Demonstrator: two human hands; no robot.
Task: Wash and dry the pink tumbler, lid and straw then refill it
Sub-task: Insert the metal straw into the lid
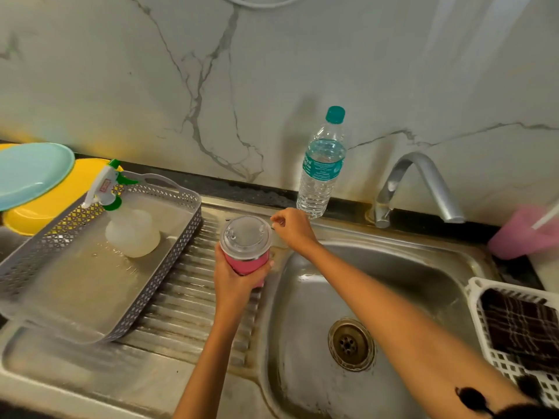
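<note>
Head view, kitchen sink. At the centre of the frame your left hand [239,278] is wrapped around the pink tumbler [248,263], fingers clamped on its body, holding it upright above the ribbed drainboard [187,313], just left of the basin of the steel sink [393,267]. The clear lid [245,235] sits on top of the tumbler. Just right of the lid, your right hand [292,228] has its fingertips pinched together at the lid's edge; whether they grip anything cannot be told, since whatever lies between them is too small to make out. Behind that hand, a water bottle [322,167] with a teal cap stands upright on the dark ledge against the marble wall, and looks mostly full. To its right, the curved tap [420,186] arches over the basin; no water shows at its mouth. On the left, a grey perforated tray [145,297] rests on the drainboard and holds a translucent spray bottle [127,219] with a white and green trigger. At the upper left, a pale blue plate [30,173] overlaps a yellow plate [57,201]. At the lower right, a white basket [481,300] holds a dark checked cloth [520,322]. At the right edge, a blurred pink cup [517,234] stands on the ledge.
</note>
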